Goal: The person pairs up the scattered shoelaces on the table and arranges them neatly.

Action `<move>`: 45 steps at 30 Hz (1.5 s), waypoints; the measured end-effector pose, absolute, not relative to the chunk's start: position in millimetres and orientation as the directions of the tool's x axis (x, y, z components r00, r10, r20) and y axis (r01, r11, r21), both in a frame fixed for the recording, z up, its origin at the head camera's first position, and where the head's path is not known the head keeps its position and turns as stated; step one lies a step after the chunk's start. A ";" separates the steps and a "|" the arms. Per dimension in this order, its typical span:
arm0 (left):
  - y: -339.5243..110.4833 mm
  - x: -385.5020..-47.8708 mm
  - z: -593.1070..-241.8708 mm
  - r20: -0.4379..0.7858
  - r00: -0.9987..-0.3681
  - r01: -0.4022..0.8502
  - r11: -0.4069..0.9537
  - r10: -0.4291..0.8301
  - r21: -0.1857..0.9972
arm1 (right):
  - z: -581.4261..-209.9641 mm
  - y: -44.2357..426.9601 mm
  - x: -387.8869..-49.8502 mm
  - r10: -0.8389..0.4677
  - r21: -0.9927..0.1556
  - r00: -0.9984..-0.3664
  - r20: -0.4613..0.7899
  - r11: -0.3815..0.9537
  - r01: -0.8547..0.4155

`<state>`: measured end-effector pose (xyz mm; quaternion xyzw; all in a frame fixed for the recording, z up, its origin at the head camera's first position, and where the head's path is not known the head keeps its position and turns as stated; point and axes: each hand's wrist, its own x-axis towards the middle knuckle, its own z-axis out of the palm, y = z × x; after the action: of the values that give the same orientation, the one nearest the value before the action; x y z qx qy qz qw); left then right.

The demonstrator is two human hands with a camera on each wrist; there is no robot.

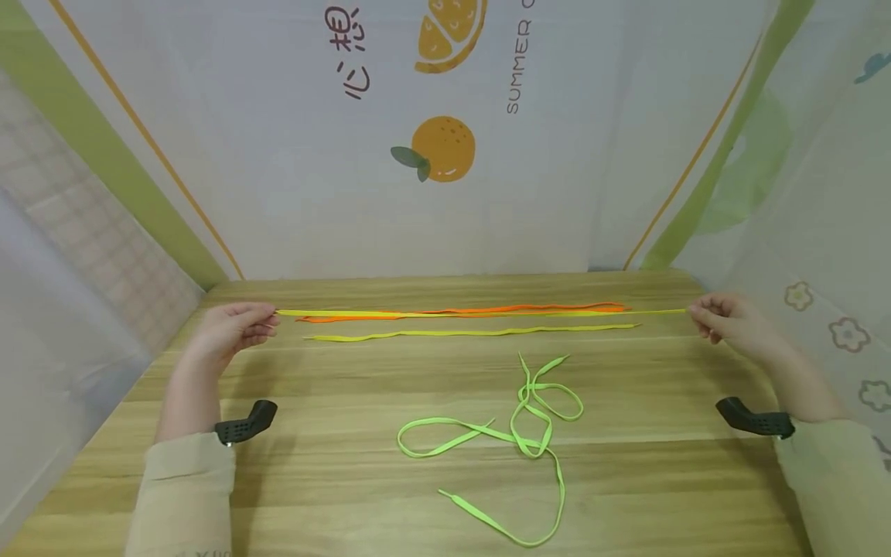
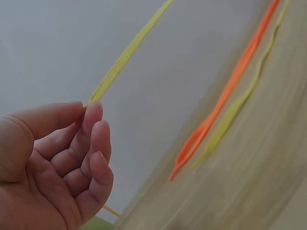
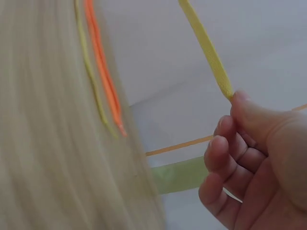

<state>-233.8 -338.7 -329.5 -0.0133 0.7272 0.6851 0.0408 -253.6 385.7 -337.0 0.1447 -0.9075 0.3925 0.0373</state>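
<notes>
A yellow lace (image 1: 362, 314) is stretched straight between both hands above the table. My left hand (image 1: 233, 333) pinches its left end between thumb and forefinger; in the left wrist view the yellow lace (image 2: 120, 62) slants up from the fingertips. The right end is pinched by my right hand (image 1: 734, 325), also seen in the right wrist view with the lace (image 3: 208, 50) rising from it. Behind or under the stretched lace, orange laces (image 1: 599, 307) lie lengthwise on the table. Nearer, a second yellow lace (image 1: 459, 333) lies roughly parallel.
A bright green lace (image 1: 560, 480) lies in loose loops on the wooden table (image 1: 313, 480), nearer the front. Behind the table's back edge hangs a white cloth (image 1: 313, 193) with fruit prints. Printed cloths also hang at both sides.
</notes>
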 end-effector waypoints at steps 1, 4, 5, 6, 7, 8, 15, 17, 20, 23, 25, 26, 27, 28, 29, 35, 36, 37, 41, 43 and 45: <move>-338.2 -235.4 -330.8 -0.084 -0.996 -0.081 0.098 0.031 0.992 | -339.4 384.9 -255.9 -0.235 -0.691 -0.957 0.172 0.663 -0.288; -336.5 -239.3 -333.5 -0.091 -0.996 -0.084 0.206 0.021 0.975 | -346.6 382.5 -262.2 -0.226 -0.683 -0.965 0.133 0.685 -0.254; -335.9 -240.7 -334.3 -0.090 -0.996 -0.083 0.244 0.018 0.966 | -349.2 381.9 -264.6 -0.222 -0.683 -0.966 0.130 0.687 -0.249; -335.1 -241.9 -334.9 -0.091 -0.996 -0.083 0.283 0.016 0.956 | -351.4 381.4 -266.5 -0.217 -0.682 -0.968 0.129 0.689 -0.245; -334.4 -243.1 -335.6 -0.094 -0.996 -0.085 0.314 0.013 0.946 | -353.6 380.9 -268.3 -0.208 -0.680 -0.969 0.132 0.692 -0.241; -333.7 -244.6 -336.3 -0.096 -0.995 -0.087 0.348 0.010 0.934 | -355.7 380.5 -270.1 -0.198 -0.678 -0.971 0.132 0.697 -0.235; -330.0 -253.5 -342.1 -0.124 -0.992 -0.113 0.452 -0.004 0.885 | -366.2 378.6 -279.2 -0.144 -0.650 -0.979 0.145 0.732 -0.204; -329.6 -255.5 -343.9 -0.121 -0.993 -0.111 0.452 -0.007 0.885 | -367.6 377.4 -280.8 -0.139 -0.642 -0.980 0.142 0.740 -0.198; -329.2 -258.5 -346.7 -0.113 -0.994 -0.104 0.455 -0.009 0.885 | -369.8 376.2 -283.4 -0.146 -0.638 -0.981 0.130 0.745 -0.195; -329.2 -261.3 -350.0 -0.105 -0.994 -0.095 0.469 -0.004 0.878 | -372.9 375.6 -286.5 -0.145 -0.633 -0.980 0.134 0.749 -0.198; -329.4 -263.0 -352.0 -0.108 -0.994 -0.094 0.488 0.000 0.868 | -375.4 376.1 -288.9 -0.142 -0.620 -0.980 0.140 0.759 -0.199; -329.3 -263.4 -352.7 -0.107 -0.994 -0.093 0.503 0.000 0.859 | -377.0 376.2 -290.2 -0.136 -0.613 -0.980 0.148 0.764 -0.199; -329.1 -263.8 -353.3 -0.107 -0.994 -0.091 0.516 0.002 0.852 | -378.8 376.4 -291.6 -0.132 -0.607 -0.979 0.157 0.769 -0.201; -328.8 -264.1 -353.9 -0.106 -0.994 -0.089 0.530 0.002 0.843 | -380.6 376.8 -293.2 -0.130 -0.601 -0.978 0.166 0.772 -0.205; -328.5 -264.6 -354.3 -0.106 -0.994 -0.089 0.540 0.000 0.837 | -382.4 377.1 -294.5 -0.126 -0.612 -0.979 0.160 0.766 -0.199; -326.8 -268.5 -357.8 -0.113 -0.994 -0.091 0.575 0.003 0.813 | -391.8 379.2 -302.1 -0.127 -0.681 -0.988 0.081 0.717 -0.149; -326.7 -269.2 -358.5 -0.118 -0.993 -0.093 0.578 0.006 0.811 | -393.1 379.7 -303.3 -0.130 -0.683 -0.989 0.072 0.716 -0.144; -326.4 -269.9 -359.1 -0.123 -0.992 -0.095 0.580 0.010 0.809 | -394.2 380.1 -304.3 -0.131 -0.691 -0.990 0.060 0.710 -0.136; -326.8 -271.5 -361.8 -0.139 -0.990 -0.102 0.581 0.020 0.808 | -396.6 381.1 -306.9 -0.135 -0.715 -0.990 0.027 0.690 -0.114; -327.0 -271.2 -362.4 -0.148 -0.989 -0.105 0.583 0.026 0.805 | -396.6 381.3 -307.8 -0.134 -0.718 -0.991 0.015 0.688 -0.104; -327.1 -270.5 -362.9 -0.159 -0.987 -0.112 0.584 0.029 0.804 | -395.8 381.1 -308.2 -0.135 -0.712 -0.991 0.005 0.696 -0.098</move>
<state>-270.5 -327.1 -362.9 -0.0235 0.8866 0.4553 0.0774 -308.2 381.1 -395.8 0.0633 -0.9205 0.3849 -0.0235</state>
